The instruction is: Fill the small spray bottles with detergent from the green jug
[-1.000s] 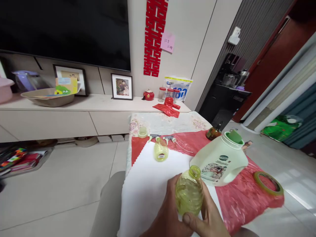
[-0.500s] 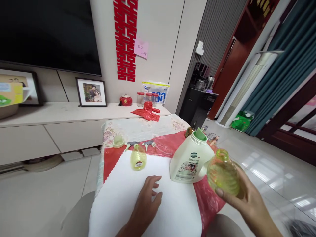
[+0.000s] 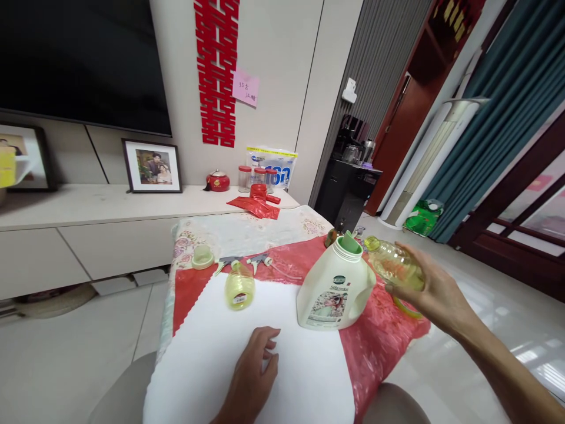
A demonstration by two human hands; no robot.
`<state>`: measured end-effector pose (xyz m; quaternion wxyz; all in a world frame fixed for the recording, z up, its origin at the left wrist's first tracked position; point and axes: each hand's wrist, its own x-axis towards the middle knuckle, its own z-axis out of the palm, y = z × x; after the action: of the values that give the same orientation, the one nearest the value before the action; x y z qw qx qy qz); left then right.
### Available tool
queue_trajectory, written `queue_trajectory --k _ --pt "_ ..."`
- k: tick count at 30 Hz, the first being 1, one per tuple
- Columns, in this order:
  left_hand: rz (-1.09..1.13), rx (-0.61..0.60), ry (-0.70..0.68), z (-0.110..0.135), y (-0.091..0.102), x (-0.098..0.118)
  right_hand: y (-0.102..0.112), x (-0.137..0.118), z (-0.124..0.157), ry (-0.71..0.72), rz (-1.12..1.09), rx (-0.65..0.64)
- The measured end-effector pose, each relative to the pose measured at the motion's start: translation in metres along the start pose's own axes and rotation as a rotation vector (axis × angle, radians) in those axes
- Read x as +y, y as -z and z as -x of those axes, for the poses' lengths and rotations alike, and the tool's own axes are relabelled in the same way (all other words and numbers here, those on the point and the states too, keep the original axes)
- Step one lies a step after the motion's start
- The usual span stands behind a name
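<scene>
My right hand [image 3: 430,291] is wrapped round a clear yellow spray bottle [image 3: 394,264] without its spray head. The bottle tips left, its neck close to the open mouth of a large pale-green detergent jug [image 3: 332,291], which stands upright. Over the white sheet [image 3: 304,377], my left hand [image 3: 255,365] holds nothing, its fingers loosely curled and apart. A second yellow bottle [image 3: 239,288] stands beyond it on the sheet. Behind that lie two grey trigger spray heads [image 3: 229,262], one with a clear tube. A pale-green cap [image 3: 203,257] sits at the table's left.
Red plastic [image 3: 375,353] covers part of the table under the jug. A small brown bottle [image 3: 331,237] is behind the jug, and a yellow ring [image 3: 408,308] lies at the right. Red-lidded jars [image 3: 244,178] stand on the cabinet.
My right hand has raised the yellow bottle and tilted it from nearly upright toward the jug's mouth. My left hand stays over the sheet. The view has shifted slightly right.
</scene>
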<state>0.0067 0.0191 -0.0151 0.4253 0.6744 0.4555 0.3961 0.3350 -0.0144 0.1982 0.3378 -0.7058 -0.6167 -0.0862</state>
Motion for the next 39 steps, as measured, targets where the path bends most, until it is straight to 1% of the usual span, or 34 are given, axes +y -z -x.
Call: queue_trajectory --k 7,12,16,20,26,30,34,39 --pt "-0.039 -0.004 -0.018 0.0 -0.001 -0.001 0.008 -0.007 -0.016 0.084 0.117 -0.051" --pt "-0.05 -0.005 -0.036 0.001 -0.003 -0.008 0.019 -0.006 -0.025 0.227 0.275 -0.139" --pt "-0.057 -0.019 -0.038 0.002 -0.003 -0.012 0.028 -0.007 -0.033 0.276 0.372 -0.195" --pt "-0.065 -0.03 -0.027 0.002 -0.003 -0.012 0.036 -0.012 -0.04 0.333 0.433 -0.234" --pt "-0.074 -0.016 -0.034 0.001 -0.003 -0.008 0.046 -0.027 -0.05 0.369 0.522 -0.284" --pt "-0.077 -0.011 -0.045 0.002 -0.003 -0.008 0.05 -0.032 -0.056 0.393 0.556 -0.305" --pt "-0.071 -0.011 -0.047 0.002 -0.004 -0.01 0.054 -0.035 -0.061 0.431 0.6 -0.315" --pt "-0.067 -0.014 -0.049 0.001 -0.005 -0.011 0.057 -0.044 -0.067 0.459 0.66 -0.315"
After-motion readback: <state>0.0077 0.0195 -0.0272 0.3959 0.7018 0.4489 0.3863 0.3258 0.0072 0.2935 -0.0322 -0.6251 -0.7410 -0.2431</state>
